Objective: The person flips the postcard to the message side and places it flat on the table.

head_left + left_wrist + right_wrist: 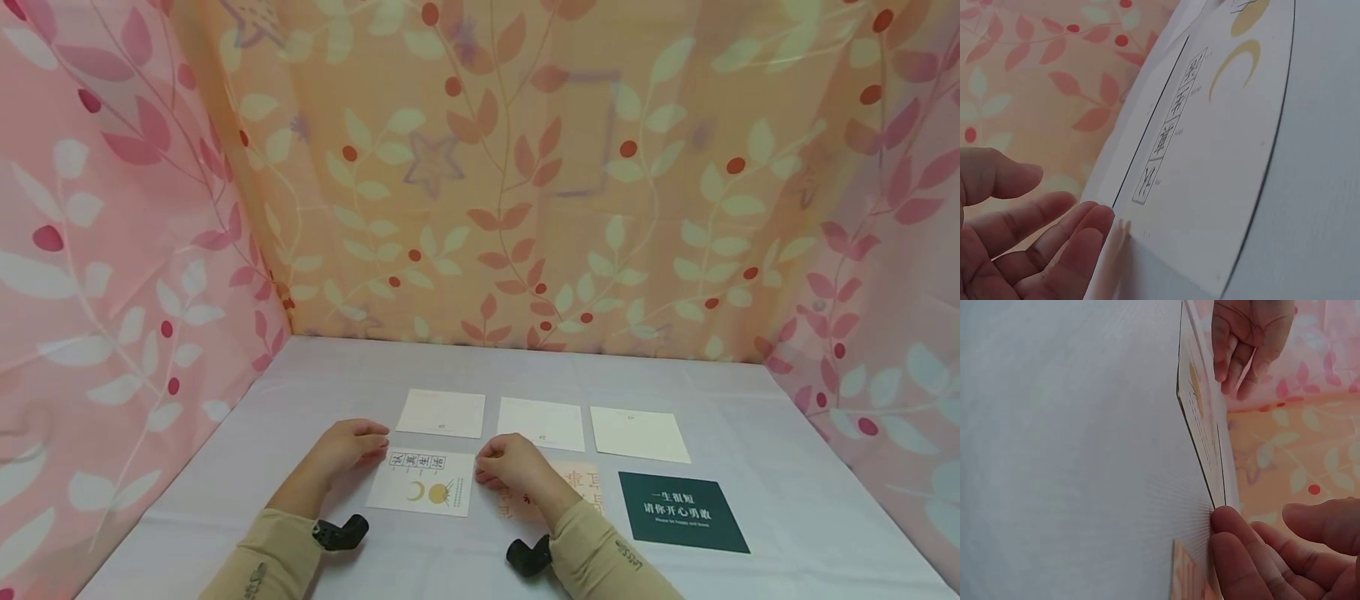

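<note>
A white card [401, 492] with boxed characters, a yellow moon and a sun lies flat on the table, its long side facing me. My left hand [348, 446] is at its upper left corner; in the left wrist view the fingers are loosely bent, with the thumb apart from them. On the opposite side, the fingertips of my right hand [517, 467] come right to the upper right corner. The right wrist view shows this thumb apart too, with nothing pinched. A pinkish card with orange characters [587, 483] lies partly hidden under my right hand and wrist.
A dark green card [682, 512] with white lettering lies at the right. Behind the front row are three pale cards [441, 412], mostly plain. Beneath them is a white tablecloth [330, 367]; patterned curtains [480, 250] enclose its back and sides.
</note>
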The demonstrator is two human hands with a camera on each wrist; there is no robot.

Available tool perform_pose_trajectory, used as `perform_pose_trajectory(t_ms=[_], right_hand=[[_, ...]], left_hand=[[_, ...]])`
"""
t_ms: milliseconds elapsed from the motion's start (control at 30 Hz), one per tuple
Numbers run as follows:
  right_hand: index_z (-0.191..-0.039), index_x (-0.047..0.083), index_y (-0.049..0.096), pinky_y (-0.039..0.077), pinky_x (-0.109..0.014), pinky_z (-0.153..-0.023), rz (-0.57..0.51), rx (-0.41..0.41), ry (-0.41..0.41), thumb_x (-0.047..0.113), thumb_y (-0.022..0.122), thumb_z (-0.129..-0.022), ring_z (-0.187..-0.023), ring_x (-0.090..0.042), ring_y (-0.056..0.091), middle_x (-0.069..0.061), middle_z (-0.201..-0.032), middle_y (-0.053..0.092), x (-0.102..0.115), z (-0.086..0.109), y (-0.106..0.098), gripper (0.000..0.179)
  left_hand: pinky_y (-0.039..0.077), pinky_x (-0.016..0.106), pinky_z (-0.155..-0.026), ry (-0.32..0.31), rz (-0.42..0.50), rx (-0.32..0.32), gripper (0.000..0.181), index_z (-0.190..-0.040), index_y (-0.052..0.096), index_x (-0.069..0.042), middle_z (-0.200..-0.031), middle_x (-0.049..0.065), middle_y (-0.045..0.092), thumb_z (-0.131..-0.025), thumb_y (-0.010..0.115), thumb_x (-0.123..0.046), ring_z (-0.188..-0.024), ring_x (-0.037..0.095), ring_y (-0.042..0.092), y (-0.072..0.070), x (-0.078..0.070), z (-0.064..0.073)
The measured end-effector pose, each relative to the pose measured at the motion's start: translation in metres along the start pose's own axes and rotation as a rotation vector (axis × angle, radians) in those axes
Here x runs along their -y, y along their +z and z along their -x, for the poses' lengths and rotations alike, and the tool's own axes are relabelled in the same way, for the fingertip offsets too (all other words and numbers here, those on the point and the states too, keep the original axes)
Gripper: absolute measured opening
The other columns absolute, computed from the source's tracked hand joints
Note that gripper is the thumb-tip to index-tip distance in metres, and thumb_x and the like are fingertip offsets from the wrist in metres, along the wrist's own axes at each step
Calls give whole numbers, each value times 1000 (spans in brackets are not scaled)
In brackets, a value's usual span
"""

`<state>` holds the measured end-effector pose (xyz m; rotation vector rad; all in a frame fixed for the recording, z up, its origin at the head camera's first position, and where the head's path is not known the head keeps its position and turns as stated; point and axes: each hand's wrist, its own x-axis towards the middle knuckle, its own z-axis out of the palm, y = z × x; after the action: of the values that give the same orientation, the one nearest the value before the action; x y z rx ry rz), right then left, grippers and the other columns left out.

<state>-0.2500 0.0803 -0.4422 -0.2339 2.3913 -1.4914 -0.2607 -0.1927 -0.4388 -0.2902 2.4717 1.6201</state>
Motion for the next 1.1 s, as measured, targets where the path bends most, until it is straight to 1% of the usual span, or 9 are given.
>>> perform_pose_trajectory(t_ms=[200,300,533,700,1000,1100], right_hand=[[-84,1,64,54,-30,-63,-11,-1,-10,9,61,-86,-70,-16,64,-7,-75,65,-1,0,0,8],[-84,2,64,54,-30,-63,-14,-3,-10,9,61,-87,-69,-16,64,-6,-75,65,-2,0,0,9],[-85,0,63,54,-30,-64,-24,6,-9,8,61,-87,-71,-16,65,-6,-76,65,-1,0,1,9],[-86,-2,63,54,-30,-64,-27,9,-22,7,61,-86,-72,-17,65,-8,-76,65,0,2,1,9],[-85,0,63,54,-30,-64,-41,12,-39,7,60,-86,-71,-16,65,-6,-76,65,-4,0,2,7],[-86,0,63,54,-30,-64,-45,11,-36,7,60,-87,-72,-16,65,-6,-76,65,-4,0,2,8]], left_hand=[[51,26,-65,-39,-24,13,25,-107,62,1,-83,6,66,-85,61,-11,-72,14,60,-4,6,1],[51,25,-63,-49,-9,10,25,-107,62,2,-81,6,66,-85,61,-10,-70,14,62,-4,8,0],[51,24,-59,-61,-8,-14,24,-108,60,1,-83,6,64,-88,57,-11,-66,14,63,-6,11,2],[52,25,-59,-76,6,-5,23,-108,59,0,-83,6,65,-88,56,-12,-66,13,64,-7,13,2],[53,27,-61,-71,3,16,24,-108,59,0,-82,6,65,-89,55,-14,-68,15,64,-6,13,1],[53,27,-62,-80,24,23,25,-108,59,0,-83,7,66,-90,55,-16,-68,16,64,-6,13,0]])
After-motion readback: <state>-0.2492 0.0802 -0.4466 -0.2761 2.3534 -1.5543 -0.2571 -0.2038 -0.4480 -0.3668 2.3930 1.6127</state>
